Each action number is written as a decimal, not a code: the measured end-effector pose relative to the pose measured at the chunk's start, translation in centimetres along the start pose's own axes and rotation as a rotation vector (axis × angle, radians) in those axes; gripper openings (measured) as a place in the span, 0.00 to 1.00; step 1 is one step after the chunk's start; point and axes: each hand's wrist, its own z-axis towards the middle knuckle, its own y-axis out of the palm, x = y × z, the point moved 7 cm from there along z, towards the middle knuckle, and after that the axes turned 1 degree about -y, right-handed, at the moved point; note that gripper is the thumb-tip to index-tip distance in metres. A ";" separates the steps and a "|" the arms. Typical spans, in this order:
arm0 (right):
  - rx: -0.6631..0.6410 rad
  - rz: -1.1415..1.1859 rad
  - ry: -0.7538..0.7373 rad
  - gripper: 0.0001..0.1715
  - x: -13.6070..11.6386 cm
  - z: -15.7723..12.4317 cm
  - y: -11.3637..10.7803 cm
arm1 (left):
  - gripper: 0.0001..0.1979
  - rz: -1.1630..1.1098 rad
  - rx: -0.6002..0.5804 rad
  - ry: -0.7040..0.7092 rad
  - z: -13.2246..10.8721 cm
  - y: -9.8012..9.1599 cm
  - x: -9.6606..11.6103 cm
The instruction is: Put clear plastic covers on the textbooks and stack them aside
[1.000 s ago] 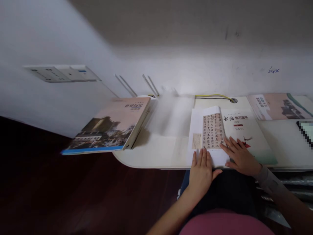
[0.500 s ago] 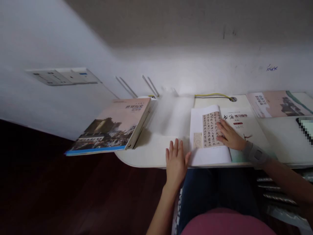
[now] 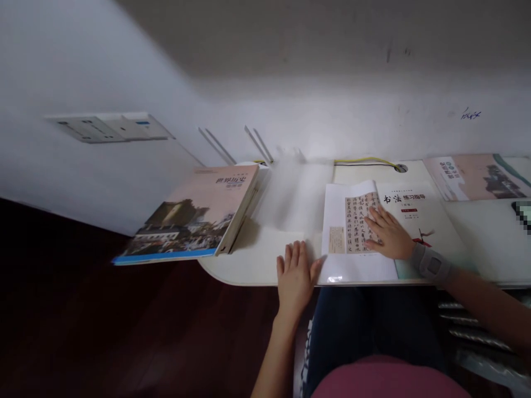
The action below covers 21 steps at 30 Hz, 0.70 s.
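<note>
The right hand (image 3: pixel 390 235) lies flat on the book (image 3: pixel 411 218) at the bench (image 3: pixel 259 251) edge, fingers spread and gripping nothing; sideways pressure might crease its bulging left side, while the left hand (image 3: pixel 295 281), equally loose, rests beside it. Knocking the overhanging pile of books (image 3: pixel 188 215) could topple it. Covers read 书法练习指导 and, on the pile, 世界历史.

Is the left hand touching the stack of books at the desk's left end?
Apart. The head view shows it: a bare stretch of white desk lies between the left hand and the stack of books.
</note>
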 end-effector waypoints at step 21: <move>-0.186 0.037 -0.416 0.43 -5.6 0.3 -0.8 | 0.30 0.048 0.023 0.032 -0.2 -0.3 0.5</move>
